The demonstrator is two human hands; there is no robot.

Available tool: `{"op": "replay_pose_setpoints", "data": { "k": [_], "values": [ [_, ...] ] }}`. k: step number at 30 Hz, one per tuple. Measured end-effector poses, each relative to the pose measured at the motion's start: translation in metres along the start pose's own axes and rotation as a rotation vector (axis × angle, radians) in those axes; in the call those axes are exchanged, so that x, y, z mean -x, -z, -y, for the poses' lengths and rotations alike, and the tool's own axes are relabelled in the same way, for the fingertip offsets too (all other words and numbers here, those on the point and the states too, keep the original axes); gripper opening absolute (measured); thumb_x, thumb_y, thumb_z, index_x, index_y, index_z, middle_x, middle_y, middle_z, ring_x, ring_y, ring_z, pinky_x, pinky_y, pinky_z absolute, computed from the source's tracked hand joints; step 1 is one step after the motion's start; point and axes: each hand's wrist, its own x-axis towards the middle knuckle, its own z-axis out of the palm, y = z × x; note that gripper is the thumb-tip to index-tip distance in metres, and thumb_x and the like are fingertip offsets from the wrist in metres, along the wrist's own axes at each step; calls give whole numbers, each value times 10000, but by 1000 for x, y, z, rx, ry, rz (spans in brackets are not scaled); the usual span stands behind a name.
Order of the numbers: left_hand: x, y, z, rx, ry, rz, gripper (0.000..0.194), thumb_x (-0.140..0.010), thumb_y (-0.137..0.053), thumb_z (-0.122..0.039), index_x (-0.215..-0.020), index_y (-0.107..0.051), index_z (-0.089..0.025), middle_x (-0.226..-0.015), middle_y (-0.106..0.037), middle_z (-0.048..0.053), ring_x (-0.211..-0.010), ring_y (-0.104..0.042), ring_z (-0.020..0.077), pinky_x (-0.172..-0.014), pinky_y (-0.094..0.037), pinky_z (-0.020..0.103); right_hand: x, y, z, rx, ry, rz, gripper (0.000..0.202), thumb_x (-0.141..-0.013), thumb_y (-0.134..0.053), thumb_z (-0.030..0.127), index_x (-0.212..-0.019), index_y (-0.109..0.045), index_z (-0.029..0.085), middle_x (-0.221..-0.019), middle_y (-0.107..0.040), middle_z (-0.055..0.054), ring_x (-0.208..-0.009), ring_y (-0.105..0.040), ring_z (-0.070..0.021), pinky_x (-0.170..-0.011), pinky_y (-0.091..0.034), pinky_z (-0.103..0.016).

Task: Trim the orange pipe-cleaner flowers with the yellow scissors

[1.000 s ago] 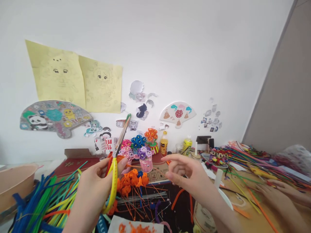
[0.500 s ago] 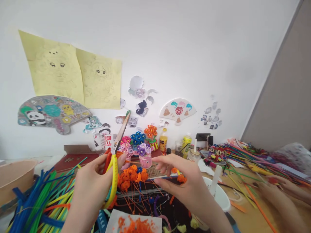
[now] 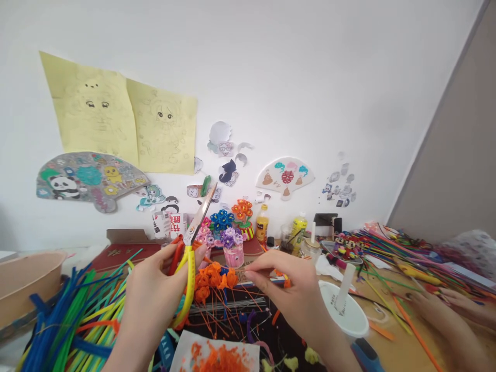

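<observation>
My left hand (image 3: 157,289) is closed round a pair of scissors (image 3: 189,258) with yellow and red handles, its blades pointing up and to the right. A bit of orange fuzzy stem shows by the left thumb and fingertips. My right hand (image 3: 290,284) is to the right, thumb and fingertips pinched together; whatever is between them is too small to make out. Below and between the hands lie orange fuzzy flowers (image 3: 213,279) on thin stems. A white sheet (image 3: 176,356) with orange fluff trimmings (image 3: 225,359) lies in front.
Bundled pipe cleaners (image 3: 65,310) lie at left beside a beige basin (image 3: 31,279). Behind stand potted fuzzy flowers (image 3: 233,253) and a juice bottle (image 3: 262,225). A white lid with a stick (image 3: 358,323) sits at right. Another person's hands (image 3: 437,315) work at far right.
My right hand's fingers have come together from a looser, spread pose. The scissors and left hand have shifted slightly right in view; the blades lean further right.
</observation>
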Motion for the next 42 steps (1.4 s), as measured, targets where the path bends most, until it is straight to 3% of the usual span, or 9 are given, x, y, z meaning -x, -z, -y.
{"op": "replay_pose_setpoints", "data": {
  "k": [4, 7, 12, 19, 23, 29, 35, 42],
  "values": [
    [2, -1, -1, 3, -24, 19, 464, -615, -696, -540, -876, -730, -157, -684, -727, 33, -712, -660, 258, -552, -473, 265, -2, 0, -4, -107, -128, 36, 124, -820, -700, 238, -715, -703, 173, -655, -700, -25, -598, -625, -153, -578, -483, -243],
    [3, -3, -1, -41, -34, 54, 419, -642, -672, -539, -808, -717, -156, -578, -652, 4, -627, -627, 229, -516, -449, 259, -3, -2, -8, -123, -162, 35, 147, -805, -689, 213, -664, -692, 172, -622, -691, -25, -578, -617, -157, -564, -480, -246],
    [2, -5, 1, -117, -58, 70, 403, -693, -603, -533, -816, -705, -162, -585, -626, -6, -611, -582, 206, -525, -419, 261, -5, -3, -11, -76, -187, 58, 175, -803, -654, 168, -633, -692, 179, -612, -698, -25, -581, -621, -166, -558, -468, -253],
    [2, -6, -1, -199, -70, 22, 359, -702, -556, -531, -711, -656, -187, -565, -577, -17, -592, -526, 186, -561, -378, 270, -5, 13, -17, 2, -190, 238, 149, -850, -661, 318, -827, -748, 199, -825, -768, -53, -726, -686, -190, -638, -516, -268],
    [2, -7, -1, -243, -63, -16, 356, -699, -538, -534, -697, -648, -195, -577, -598, -10, -588, -519, 186, -571, -361, 271, -6, 19, -17, 66, -204, 241, 203, -887, -615, 354, -838, -740, 203, -814, -761, -49, -716, -679, -183, -630, -505, -271],
    [2, -9, 0, -293, -59, -57, 338, -712, -531, -517, -674, -635, -198, -566, -590, -10, -589, -526, 180, -588, -358, 262, -1, -3, -14, 168, -105, 207, 182, -844, -684, 361, -898, -713, 189, -736, -722, -19, -643, -645, -165, -636, -475, -266],
    [2, -14, 2, -325, -104, -107, 341, -738, -513, -517, -604, -591, -213, -491, -503, -50, -492, -415, 126, -532, -307, 237, 6, -30, -21, 429, 104, 28, 334, -942, -545, 365, -694, -657, 173, -561, -626, 7, -515, -559, -139, -547, -351, -257],
    [3, -14, 2, -329, -139, -102, 379, -770, -501, -554, -656, -608, -209, -537, -546, -50, -505, -435, 119, -538, -315, 222, 9, -33, -32, 472, 82, 139, 245, -941, -567, 247, -715, -618, 168, -597, -638, 15, -535, -573, -134, -565, -337, -242]
  ]
}}
